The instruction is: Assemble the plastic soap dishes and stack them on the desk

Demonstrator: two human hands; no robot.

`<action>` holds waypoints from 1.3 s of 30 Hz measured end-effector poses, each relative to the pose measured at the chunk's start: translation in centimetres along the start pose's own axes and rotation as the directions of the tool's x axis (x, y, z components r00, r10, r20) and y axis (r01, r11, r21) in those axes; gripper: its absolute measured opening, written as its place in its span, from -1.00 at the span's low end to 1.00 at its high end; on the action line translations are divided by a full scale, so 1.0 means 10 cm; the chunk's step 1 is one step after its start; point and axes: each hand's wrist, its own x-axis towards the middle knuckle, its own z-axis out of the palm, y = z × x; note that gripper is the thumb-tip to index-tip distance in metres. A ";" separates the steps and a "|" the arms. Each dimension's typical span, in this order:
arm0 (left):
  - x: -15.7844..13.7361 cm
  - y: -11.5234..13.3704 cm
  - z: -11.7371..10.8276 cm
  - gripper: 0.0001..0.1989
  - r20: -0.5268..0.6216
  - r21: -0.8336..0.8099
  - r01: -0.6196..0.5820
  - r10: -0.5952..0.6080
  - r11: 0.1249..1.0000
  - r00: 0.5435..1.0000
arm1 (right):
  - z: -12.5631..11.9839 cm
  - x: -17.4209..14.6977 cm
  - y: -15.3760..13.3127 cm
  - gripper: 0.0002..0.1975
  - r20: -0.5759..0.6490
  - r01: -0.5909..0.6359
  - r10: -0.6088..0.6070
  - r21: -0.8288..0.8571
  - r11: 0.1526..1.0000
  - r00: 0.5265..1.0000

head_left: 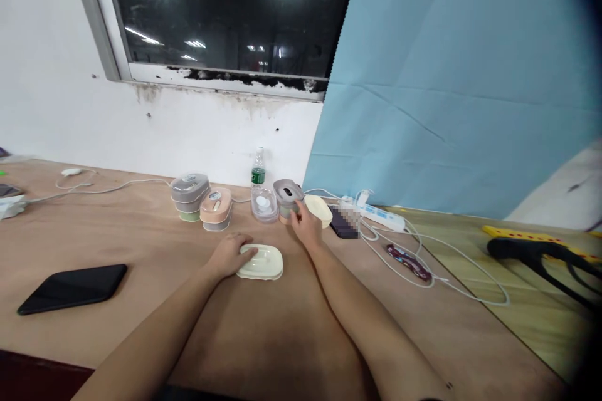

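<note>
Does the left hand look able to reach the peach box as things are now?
Probably yes: the peach box stands just beyond the left hand, with nothing seen between them, though the thumb now rests on the cream lid.

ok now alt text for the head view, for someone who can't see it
A person's left hand touches a flat cream lid on a brown table while the right hand is at a grey-topped container. Further back are stacked lidded containers and a green-labelled bottle; a black phone lies near left.
</note>
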 end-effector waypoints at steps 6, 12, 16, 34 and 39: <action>0.01 -0.01 0.00 -0.69 0.019 0.016 -0.003 0.003 1.000 1.000 | 0.13 0.09 -0.07 -0.58 0.038 -0.003 0.005 -0.064 0.998 0.999; 0.01 -0.01 -0.01 -0.67 0.037 0.015 0.005 -0.005 1.000 0.999 | 0.15 0.06 -0.07 -0.67 0.010 -0.036 0.035 0.054 0.998 0.999; 0.00 -0.01 -0.01 -0.69 0.042 0.013 0.008 -0.008 1.000 0.999 | 0.20 0.04 -0.06 -0.66 -0.092 -0.043 0.056 0.141 0.989 0.994; -0.03 0.09 -0.28 -0.35 -0.396 0.054 -0.228 0.230 0.972 0.889 | -0.09 -0.45 -0.44 -0.65 -0.086 0.353 -0.350 0.418 0.837 0.933; -0.02 0.02 -0.27 -0.20 -0.452 0.016 -0.207 0.192 0.978 0.871 | -0.04 -0.43 -0.36 -0.70 -0.126 0.383 -0.364 0.389 0.838 0.923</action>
